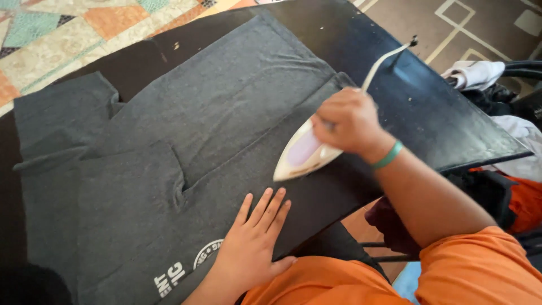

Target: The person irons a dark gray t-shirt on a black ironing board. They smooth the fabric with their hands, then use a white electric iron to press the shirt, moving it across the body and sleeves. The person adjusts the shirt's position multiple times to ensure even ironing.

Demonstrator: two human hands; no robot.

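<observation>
Our right hand [347,121] is closed around the handle of a white and pale lilac electric iron [305,155], fingers [333,113] wrapped fully over the grip, just right of the frame's centre. The iron's pointed tip aims toward the lower left and its soleplate rests flat on a dark grey knitted cotton T-shirt [186,141], which lies spread across most of the frame from the upper centre to the lower left. We judge the iron to be rigid and fairly heavy with a hot underside, so the handle on top is the only sensible place to hold it; the shirt looks soft, light and limp, likely to bunch or slide unless pressed down.

Our left hand [251,243] lies flat on the shirt at the lower centre, fingers spread wide and gripping nothing, just below the iron's tip but not touching it. White printed lettering shows at the shirt's lower edge, and one sleeve is folded over at the left.

A white cord [384,59] runs from the iron toward the upper right. The shirt lies on a black glossy desk [429,113]. A green band [388,155] circles our right wrist, and orange sleeves show at the bottom. A patterned floor covering [51,34] fills the upper left; white cloth [480,73] sits at the right edge.
</observation>
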